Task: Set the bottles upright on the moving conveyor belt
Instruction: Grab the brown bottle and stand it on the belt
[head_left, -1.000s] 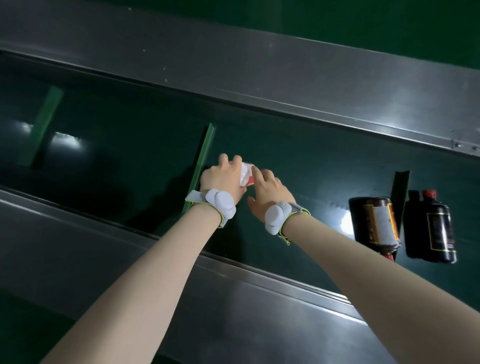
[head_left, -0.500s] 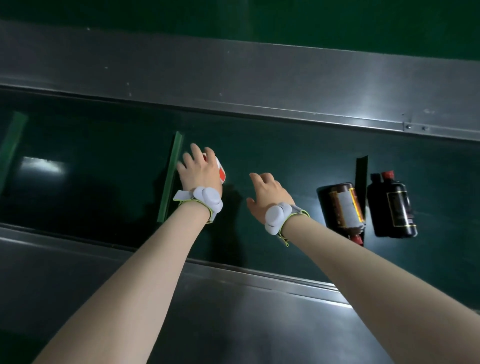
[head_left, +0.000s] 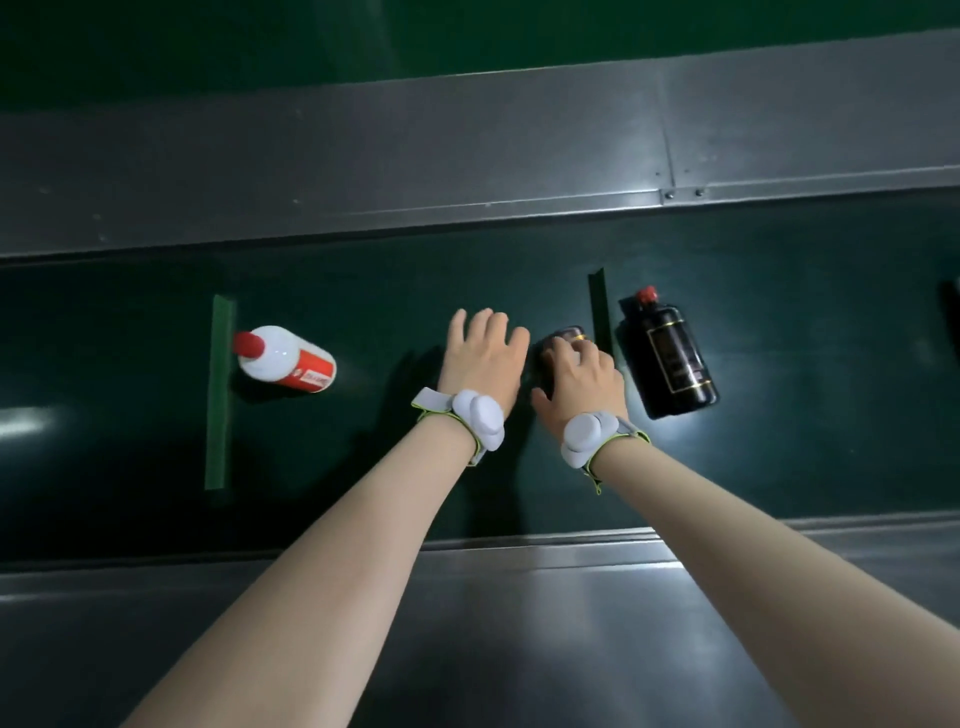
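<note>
On the dark green conveyor belt (head_left: 337, 467), a white bottle (head_left: 288, 361) with a red cap and red label stands upright at the left, free of both hands. My right hand (head_left: 582, 376) curls over a dark brown bottle (head_left: 563, 332) and hides most of it, so I cannot tell its pose. My left hand (head_left: 485, 358) lies flat with fingers extended against that bottle's left side, holding nothing. To the right, a black bottle (head_left: 672, 361) with a red cap lies on its side, cap pointing to the far rail.
Green cleats cross the belt, one (head_left: 221, 389) left of the white bottle and one (head_left: 598, 306) between the brown and black bottles. Steel rails run along the far side (head_left: 467, 156) and near side (head_left: 519, 623). A dark object (head_left: 953, 312) shows at the right edge.
My left hand let go of the white bottle, which stands alone at the left. Both hands moved right to the brown bottle, and my right hand closed over it. The view shifted right.
</note>
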